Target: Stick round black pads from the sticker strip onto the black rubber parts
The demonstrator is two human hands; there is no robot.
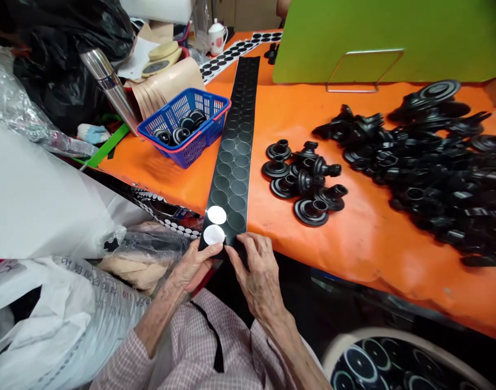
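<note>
A long black strip of round stickers (238,145) runs from the far part of the table to its near edge. Two white circles (214,234) show at its near left end, where black discs are absent. My left hand (194,265) pinches the near left corner, thumb on top beside the lower white circle. At the right of the same end is my right hand (259,271), its thumb and fingers closed on the strip, thumb tip close to the left thumb. Whether a single sticker edge is between those fingers cannot be made out.
A blue basket (186,127) with several black round parts stands left of the strip. Several black rubber-like flanged parts (304,179) lie to the right, beside a larger pile (435,168). A green board (386,38) stands behind. Below right is a tub (333,352) of black discs.
</note>
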